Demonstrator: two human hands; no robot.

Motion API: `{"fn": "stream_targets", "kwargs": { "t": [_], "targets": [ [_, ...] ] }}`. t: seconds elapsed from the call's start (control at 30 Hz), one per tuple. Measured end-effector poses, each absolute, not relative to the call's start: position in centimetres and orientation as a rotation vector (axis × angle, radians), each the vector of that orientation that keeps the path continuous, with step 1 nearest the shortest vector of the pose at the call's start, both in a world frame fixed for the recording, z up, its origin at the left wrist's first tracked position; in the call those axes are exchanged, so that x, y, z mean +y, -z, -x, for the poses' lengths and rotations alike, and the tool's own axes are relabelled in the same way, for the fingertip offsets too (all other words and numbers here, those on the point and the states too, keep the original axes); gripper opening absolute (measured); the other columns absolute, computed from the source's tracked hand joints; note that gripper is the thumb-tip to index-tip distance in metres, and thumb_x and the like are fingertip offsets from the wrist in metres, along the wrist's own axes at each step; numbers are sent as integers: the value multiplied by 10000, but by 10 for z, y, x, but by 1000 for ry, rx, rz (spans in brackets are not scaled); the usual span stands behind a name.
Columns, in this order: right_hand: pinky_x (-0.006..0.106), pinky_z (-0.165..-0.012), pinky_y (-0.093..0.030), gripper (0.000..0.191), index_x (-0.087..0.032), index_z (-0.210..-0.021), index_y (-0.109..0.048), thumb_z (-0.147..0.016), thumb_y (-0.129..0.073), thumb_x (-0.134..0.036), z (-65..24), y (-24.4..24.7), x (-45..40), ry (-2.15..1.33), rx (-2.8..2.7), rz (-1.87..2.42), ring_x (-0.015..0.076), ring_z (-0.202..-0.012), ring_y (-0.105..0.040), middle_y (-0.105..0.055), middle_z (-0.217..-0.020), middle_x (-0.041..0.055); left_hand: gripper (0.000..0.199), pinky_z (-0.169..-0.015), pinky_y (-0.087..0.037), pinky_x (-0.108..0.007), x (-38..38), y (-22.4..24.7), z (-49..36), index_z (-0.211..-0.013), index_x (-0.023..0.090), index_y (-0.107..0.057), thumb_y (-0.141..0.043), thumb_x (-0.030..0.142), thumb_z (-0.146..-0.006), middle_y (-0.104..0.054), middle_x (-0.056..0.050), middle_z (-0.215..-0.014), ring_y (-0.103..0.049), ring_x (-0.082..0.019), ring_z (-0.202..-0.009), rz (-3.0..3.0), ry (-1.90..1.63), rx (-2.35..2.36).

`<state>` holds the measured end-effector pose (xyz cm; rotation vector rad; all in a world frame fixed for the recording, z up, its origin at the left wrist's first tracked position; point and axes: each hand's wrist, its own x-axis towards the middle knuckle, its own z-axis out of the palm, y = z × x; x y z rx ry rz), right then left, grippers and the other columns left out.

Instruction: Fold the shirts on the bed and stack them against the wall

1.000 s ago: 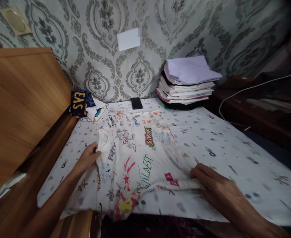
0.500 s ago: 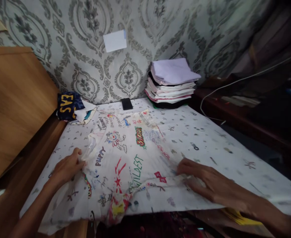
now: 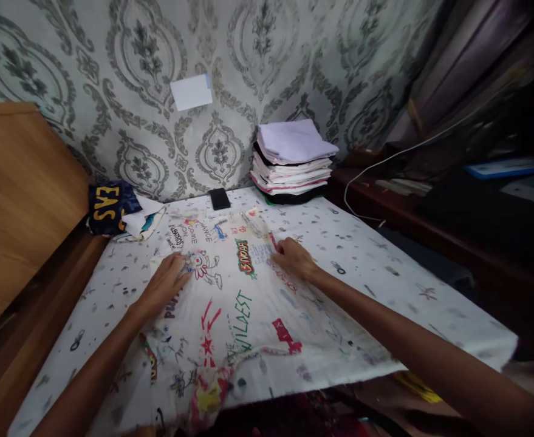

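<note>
A white T-shirt [image 3: 223, 303], covered in colored writing and doodles, lies spread on the table. Across its left part, near the word "PUPPY", my left hand [image 3: 165, 284] rests with fingers stretched out over the fabric. My right hand [image 3: 293, 260] is at the shirt's right edge, its fingers curled closed on the cloth there. A bunched red and yellow patch of the fabric lies at the table's front edge.
A stack of folded clothes [image 3: 291, 167] stands at the back, lavender on top. Left of it lie a black flat object [image 3: 220, 198] and a navy folded garment [image 3: 112, 206] with yellow letters. A wooden panel [image 3: 20, 200] borders the left; a white cable [image 3: 385, 159] hangs at right.
Both hands have moved away from me, up the shirt: the left from its left edge onto the print, the right from the lower right corner to the upper right edge. The view has shifted slightly.
</note>
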<state>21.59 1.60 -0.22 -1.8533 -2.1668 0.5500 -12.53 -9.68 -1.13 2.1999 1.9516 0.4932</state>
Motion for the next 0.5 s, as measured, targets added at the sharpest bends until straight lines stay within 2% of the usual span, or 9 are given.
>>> {"fn": "stream_targets", "kwargs": {
  "t": [0.17, 0.27, 0.33, 0.4, 0.5],
  "targets": [
    [261, -610, -393, 79, -197, -748, -545, -817, -564, -230, -237, 5, 22, -539, -2119, 1821, 170, -735, -597, -646, -766, 17, 597, -1217, -240, -496, -90, 40, 138, -1475, 128, -389, -356, 494, -1005, -315, -198, -1615, -236, -323, -1520, -2194, -238, 2091],
    [278, -594, -401, 71, -201, -841, -588, -826, -579, -270, -252, 15, 28, -467, -2161, 1840, 192, -703, -616, -666, -750, 22, 618, -1216, -233, -500, -93, 43, 139, -1500, 112, -367, -323, 498, -1019, -313, -201, -1618, -224, -319, -1525, -2205, -144, 2178],
    [297, -585, -417, 173, -210, -988, -618, -849, -555, -291, -255, 21, 33, -340, -2218, 1822, 217, -703, -636, -690, -777, 34, 637, -1210, -231, -518, -91, 41, 138, -1492, 101, -378, -321, 522, -1017, -349, -218, -1595, -251, -335, -1514, -2175, -93, 2260],
    [328, -635, -466, 269, -210, -1100, -627, -855, -530, -261, -249, 25, 39, -142, -2288, 1684, 251, -791, -664, -717, -887, 76, 661, -1212, -212, -525, -84, 38, 136, -1486, 71, -380, -321, 531, -1015, -361, -247, -1579, -264, -352, -1507, -2128, -51, 2341],
    [397, -859, -520, 300, -184, -1126, -660, -881, -492, -219, -220, 29, 49, 27, -2438, 1278, 284, -1021, -660, -705, -1112, 144, 679, -1222, -203, -467, -66, 33, 133, -1505, 38, -337, -309, 513, -1021, -299, -255, -1605, -224, -331, -1522, -2113, -48, 2350]
  ]
}}
